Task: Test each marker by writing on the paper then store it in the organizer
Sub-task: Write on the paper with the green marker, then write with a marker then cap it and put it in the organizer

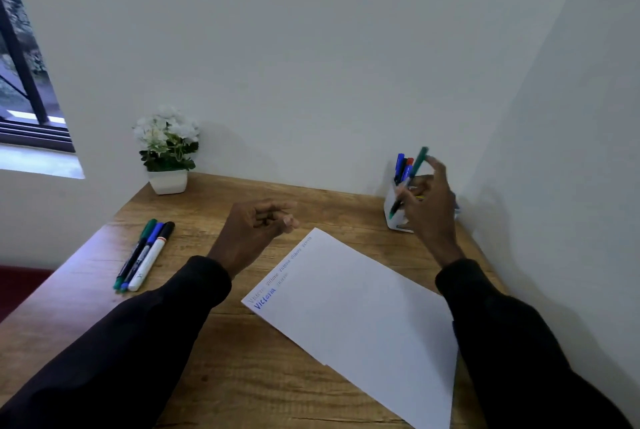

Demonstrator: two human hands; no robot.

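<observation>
While the right hand (429, 201) pinches a green marker (417, 165) beside the organizer (388, 203), the left hand (252, 226) hovers loosely curled, holding nothing, above the counter (207, 342).

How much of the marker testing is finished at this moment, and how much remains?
Done: several markers stand in the organizer, and the paper bears a row of test words. In hand: the right hand holds a green marker at the organizer. Left: three markers lie on the table, not yet stored.
</observation>
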